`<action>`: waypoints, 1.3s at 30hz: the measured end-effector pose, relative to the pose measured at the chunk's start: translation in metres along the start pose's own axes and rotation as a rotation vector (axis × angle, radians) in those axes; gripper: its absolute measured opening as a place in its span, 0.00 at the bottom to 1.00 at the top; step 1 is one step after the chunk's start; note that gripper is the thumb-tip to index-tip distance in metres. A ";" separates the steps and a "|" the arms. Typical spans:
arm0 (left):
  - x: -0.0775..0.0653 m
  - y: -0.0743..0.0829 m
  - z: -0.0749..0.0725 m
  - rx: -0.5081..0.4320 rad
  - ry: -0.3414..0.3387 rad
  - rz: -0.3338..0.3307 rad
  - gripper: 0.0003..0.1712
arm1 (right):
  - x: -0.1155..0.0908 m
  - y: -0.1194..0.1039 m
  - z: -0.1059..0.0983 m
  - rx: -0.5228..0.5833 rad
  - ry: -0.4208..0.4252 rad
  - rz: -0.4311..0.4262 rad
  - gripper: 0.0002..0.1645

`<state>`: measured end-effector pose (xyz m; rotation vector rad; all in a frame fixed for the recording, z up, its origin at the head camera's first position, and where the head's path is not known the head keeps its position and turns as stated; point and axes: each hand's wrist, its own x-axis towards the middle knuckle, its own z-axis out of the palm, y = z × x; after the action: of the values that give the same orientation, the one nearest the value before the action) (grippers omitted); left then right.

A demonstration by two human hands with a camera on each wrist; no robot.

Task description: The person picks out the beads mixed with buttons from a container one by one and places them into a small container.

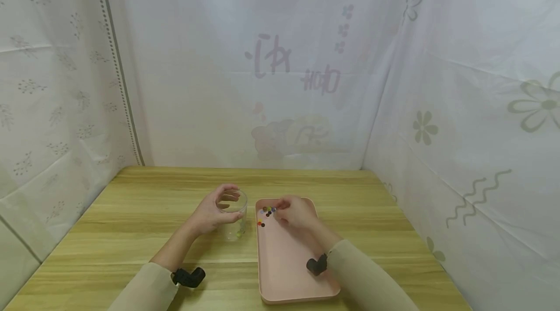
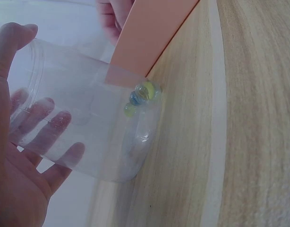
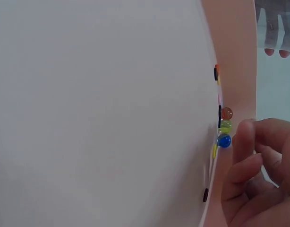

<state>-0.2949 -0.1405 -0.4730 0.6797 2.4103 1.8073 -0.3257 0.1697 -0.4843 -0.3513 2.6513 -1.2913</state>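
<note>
A clear plastic cup (image 1: 233, 233) is gripped near its rim by my left hand (image 1: 206, 215), thumb on one side and fingers on the other. Yellow-green and blue marbles (image 2: 146, 91) lie at the cup's bottom, which is at or close to the tabletop. My right hand (image 1: 298, 214) is over the far end of a pink tray (image 1: 290, 265), fingers loosely bent. In the right wrist view its fingertips are beside a blue marble (image 3: 224, 140), with no grip on it visible. A green marble (image 3: 225, 126) and a reddish-brown marble (image 3: 226, 113) line up next to it.
Small flat pieces, including a black one (image 3: 205, 195) and an orange one (image 3: 217, 68), lie in the tray near the marbles. The tray stands on a wood-grain table (image 1: 175, 184). White patterned curtains (image 1: 210, 82) enclose the back and sides.
</note>
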 end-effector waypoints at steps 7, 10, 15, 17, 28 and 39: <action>0.000 -0.001 0.001 0.003 0.010 0.016 0.43 | -0.001 -0.003 0.000 0.098 -0.033 -0.017 0.13; -0.001 -0.001 0.002 0.006 0.008 0.021 0.42 | -0.002 -0.005 0.000 0.131 -0.043 -0.002 0.14; -0.001 0.000 0.002 0.004 0.007 0.026 0.42 | -0.004 -0.007 -0.001 0.189 -0.047 -0.005 0.15; -0.001 0.000 0.002 0.001 0.007 0.027 0.43 | -0.004 -0.007 -0.001 0.213 -0.046 -0.007 0.15; -0.003 0.001 0.002 0.010 0.007 0.005 0.42 | -0.007 -0.014 -0.004 0.351 -0.042 -0.024 0.17; -0.003 0.002 0.002 0.006 0.008 0.016 0.40 | -0.010 -0.021 -0.004 0.379 -0.038 -0.022 0.20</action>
<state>-0.2916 -0.1394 -0.4725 0.6954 2.4233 1.8126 -0.3145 0.1630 -0.4653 -0.3437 2.3069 -1.7308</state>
